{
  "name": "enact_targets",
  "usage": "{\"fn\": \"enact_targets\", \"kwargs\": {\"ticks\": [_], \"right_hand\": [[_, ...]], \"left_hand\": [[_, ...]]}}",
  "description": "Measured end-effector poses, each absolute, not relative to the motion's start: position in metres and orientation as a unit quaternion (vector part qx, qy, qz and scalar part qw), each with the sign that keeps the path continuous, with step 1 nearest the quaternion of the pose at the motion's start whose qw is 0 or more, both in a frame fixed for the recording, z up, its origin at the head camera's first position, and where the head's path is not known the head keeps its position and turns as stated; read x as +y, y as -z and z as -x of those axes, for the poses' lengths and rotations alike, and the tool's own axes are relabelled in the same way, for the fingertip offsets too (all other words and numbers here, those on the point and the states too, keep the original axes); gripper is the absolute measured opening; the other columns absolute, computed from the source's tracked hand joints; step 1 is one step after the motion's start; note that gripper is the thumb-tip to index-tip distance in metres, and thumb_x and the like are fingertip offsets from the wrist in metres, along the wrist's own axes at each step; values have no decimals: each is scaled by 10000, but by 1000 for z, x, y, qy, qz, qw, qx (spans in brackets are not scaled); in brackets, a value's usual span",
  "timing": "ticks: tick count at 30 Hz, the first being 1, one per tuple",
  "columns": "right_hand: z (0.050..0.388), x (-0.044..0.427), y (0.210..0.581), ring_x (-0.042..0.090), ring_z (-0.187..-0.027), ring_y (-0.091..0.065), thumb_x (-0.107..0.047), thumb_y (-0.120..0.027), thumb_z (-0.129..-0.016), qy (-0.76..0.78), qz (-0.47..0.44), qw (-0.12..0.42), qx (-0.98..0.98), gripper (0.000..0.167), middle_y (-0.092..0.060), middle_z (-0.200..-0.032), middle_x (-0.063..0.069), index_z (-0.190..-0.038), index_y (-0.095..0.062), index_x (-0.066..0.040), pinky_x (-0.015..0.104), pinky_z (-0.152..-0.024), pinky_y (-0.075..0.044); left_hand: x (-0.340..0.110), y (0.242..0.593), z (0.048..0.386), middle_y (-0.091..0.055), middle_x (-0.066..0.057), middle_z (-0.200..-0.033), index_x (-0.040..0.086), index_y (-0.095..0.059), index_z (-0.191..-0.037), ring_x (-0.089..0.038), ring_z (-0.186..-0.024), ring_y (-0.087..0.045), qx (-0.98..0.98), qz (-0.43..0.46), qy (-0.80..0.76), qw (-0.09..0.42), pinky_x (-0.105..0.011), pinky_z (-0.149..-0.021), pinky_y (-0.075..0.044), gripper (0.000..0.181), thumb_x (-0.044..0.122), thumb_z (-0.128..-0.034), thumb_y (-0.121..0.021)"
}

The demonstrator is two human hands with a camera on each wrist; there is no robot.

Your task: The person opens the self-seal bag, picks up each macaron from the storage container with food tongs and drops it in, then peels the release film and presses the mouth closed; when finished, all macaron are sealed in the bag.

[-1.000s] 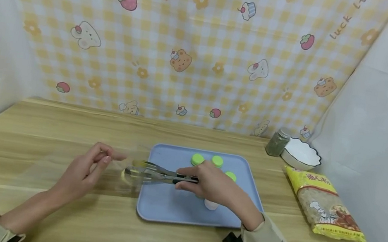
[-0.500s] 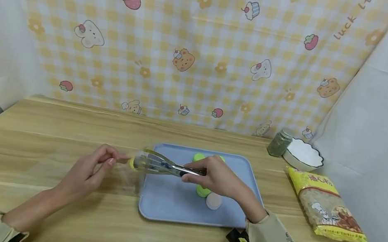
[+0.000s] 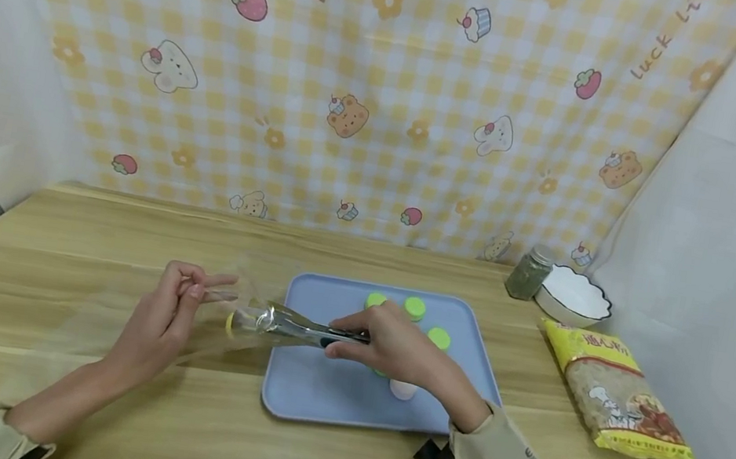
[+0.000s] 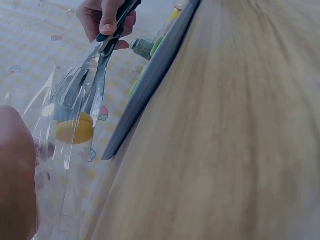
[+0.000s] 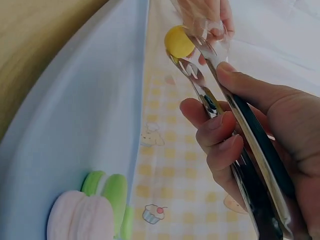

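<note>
The yellow macaron (image 3: 230,322), in the head view, sat between the tips of one pair of metal tongs (image 3: 306,331), left of the blue tray (image 3: 314,400). Half a second earlier it was higher, beside the left fingertips; now it was lower, with the clear plastic bag (image 3: 251,291) raised around the tong tips. The right hand (image 3: 393,344) gripped the handles; the left hand (image 3: 163,318) pinched the bag. The tray showed four green macarons (image 3: 414,308), one mostly hidden, and one pink macaron (image 3: 403,389). Farther right were one glass jar (image 3: 528,275), one scalloped dish (image 3: 566,311) and one yellow pasta packet (image 3: 621,398).

In the left wrist view, the macaron showed through the bag's film; the left fingers' hold could not be told there.

In the right wrist view, the right fingers curled round the handles, and the pink macaron touched a green one.
</note>
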State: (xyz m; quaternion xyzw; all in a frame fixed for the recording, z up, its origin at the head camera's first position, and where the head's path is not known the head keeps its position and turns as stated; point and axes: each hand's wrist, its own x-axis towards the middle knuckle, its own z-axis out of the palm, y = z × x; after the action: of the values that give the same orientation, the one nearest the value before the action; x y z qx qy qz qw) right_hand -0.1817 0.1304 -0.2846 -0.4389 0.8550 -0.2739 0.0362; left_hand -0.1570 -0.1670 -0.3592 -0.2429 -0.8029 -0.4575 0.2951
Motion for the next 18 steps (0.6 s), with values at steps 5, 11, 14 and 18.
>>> {"fn": "enact_targets", "kwargs": {"ticks": [5, 11, 14, 18], "right_hand": [[180, 123, 286, -22, -479, -469, -275, -673, -857, 257, 441, 47, 859, 345, -707, -903, 28, -1112, -678, -43, 149, -476, -377], [181, 103, 285, -19, -527, -479, -275, -678, -853, 225, 458, 55, 858, 340, -706, -912, 40, -1099, -686, -40, 128, -503, -387], [181, 94, 286, -19, -491, -431, -273, -684, -849, 219, 464, 62, 856, 339, -705, -846, 19, -1093, -689, -39, 124, -476, -359], [184, 83, 287, -32, -521, -429, -266, -684, -852, 210, 469, 62, 855, 316, -699, -840, -13, -1081, -698, -49, 117, -488, -365]], "left_hand": [[-166, 356, 156, -667, -135, -1038, -13, -425, -1002, -8, -695, -595, -801, 281, 455, 269, -160, -374, -254, 98, -89, -955, -386], [-167, 354, 155, -677, -118, -1010, 1, -476, -993, -11, -821, -615, -790, 327, 447, 263, -93, -571, -422, 141, -117, -919, -450], [-165, 353, 154, -670, -134, -1046, -15, -503, -978, -130, -1005, -619, -779, 344, 449, 271, -132, -774, -458, 141, -130, -899, -485], [-163, 352, 155, -668, -164, -1033, -24, -518, -968, -8, -702, -589, -764, 360, 452, 286, -75, -599, -423, 105, -106, -906, -499]]}}
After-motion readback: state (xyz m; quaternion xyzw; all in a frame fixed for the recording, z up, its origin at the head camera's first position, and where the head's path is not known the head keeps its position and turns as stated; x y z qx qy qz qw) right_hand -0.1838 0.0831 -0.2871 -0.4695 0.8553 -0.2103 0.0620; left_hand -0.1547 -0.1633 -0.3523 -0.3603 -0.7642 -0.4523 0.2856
